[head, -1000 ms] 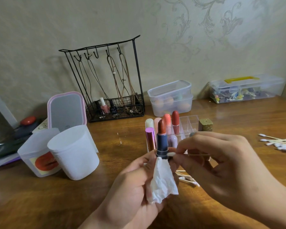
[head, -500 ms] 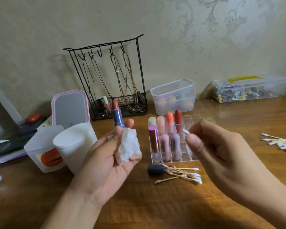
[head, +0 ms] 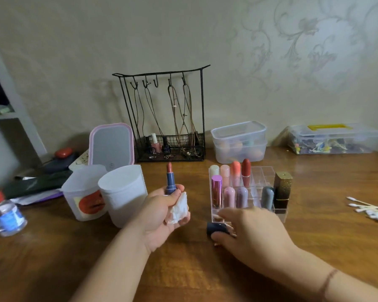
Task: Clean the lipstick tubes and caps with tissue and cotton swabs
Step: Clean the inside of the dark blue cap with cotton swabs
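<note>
- Fingers of the left hand curl round the blue lipstick tube, which stands upright with its reddish-brown bullet bare; that hand also pinches a crumpled white tissue against the palm, just left of the clear organizer
- Fingers of the right hand reach down in front of the clear organizer; thumb and fingertips touch the dark cap lying on its side on the tabletop; motion blur hides whether they grip it, so I cannot tell
- Capped lipsticks stand in the clear organizer's compartments: white, pale pink, coral and red at the back; a metallic purple tube, mauve and lilac ones in front; a grey tube further right
- A gold-and-black glitter tube stands at the organizer's right edge
- Unused cotton swabs lie in a loose pile well to the right of the organizer
- Two white plastic tubs stand to the left of the organizer, beyond the left hand; one carries an orange label
- Behind the organizer, against the wall: a black wire rack hung with cords; a pink-framed mirror to its left; stacked clear boxes to its right
</note>
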A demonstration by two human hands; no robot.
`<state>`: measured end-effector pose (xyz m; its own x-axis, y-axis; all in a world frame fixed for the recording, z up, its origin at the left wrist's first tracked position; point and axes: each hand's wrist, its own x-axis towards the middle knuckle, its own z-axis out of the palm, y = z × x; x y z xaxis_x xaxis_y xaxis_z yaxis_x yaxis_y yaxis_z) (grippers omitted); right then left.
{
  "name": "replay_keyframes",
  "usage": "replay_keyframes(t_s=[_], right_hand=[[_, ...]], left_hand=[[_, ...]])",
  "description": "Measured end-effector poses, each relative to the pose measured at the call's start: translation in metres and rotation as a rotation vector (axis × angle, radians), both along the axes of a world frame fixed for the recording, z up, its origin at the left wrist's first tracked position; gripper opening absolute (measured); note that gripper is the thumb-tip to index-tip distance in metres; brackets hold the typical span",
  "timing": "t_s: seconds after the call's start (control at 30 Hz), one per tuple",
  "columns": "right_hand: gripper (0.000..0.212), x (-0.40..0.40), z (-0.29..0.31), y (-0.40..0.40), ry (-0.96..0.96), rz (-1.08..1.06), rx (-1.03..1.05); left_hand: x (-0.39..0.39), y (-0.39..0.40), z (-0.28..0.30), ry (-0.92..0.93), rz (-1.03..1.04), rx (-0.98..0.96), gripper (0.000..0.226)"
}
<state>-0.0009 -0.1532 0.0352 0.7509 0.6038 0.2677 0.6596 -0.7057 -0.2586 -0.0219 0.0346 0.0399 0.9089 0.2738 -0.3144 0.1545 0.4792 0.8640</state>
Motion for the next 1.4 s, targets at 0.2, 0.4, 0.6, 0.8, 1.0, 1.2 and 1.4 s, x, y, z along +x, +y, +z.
replay_keyframes(t_s=[0.2,0.4,0.6,0.8,1.0,1.2,1.4], right_hand=[[0.033,0.006,-0.001,0.018,-0.059,-0.004,-0.085],[0.028,0.018,0.013,0.001,0.385,0.097,0.712],[0.036,0.004,0.017,0.002,0.839,0.308,1.237],[0.023,0.002,0.010,0.004,0.825,0.304,1.209],[0.030,0.007,0.005,-0.025,0.637,0.203,0.864],[0.033,0.012,-0.003,-0.051,0.033,0.094,0.500],[0.031,0.008,0.000,-0.052,0.093,0.162,0.569]], left_hand=[[-0.002,0.006,-0.001,-0.005,-0.058,-0.152,0.009],[-0.011,-0.007,0.007,-0.092,-0.133,-0.118,0.022],[-0.029,-0.035,0.011,-0.234,-0.400,-0.193,0.020],[-0.025,-0.040,0.008,-0.261,-0.342,-0.146,0.011],[-0.021,-0.044,0.006,-0.127,-0.176,-0.037,0.025],[-0.019,-0.047,0.005,-0.132,-0.238,-0.101,0.045],[-0.020,-0.051,0.003,-0.117,-0.248,-0.031,0.056]])
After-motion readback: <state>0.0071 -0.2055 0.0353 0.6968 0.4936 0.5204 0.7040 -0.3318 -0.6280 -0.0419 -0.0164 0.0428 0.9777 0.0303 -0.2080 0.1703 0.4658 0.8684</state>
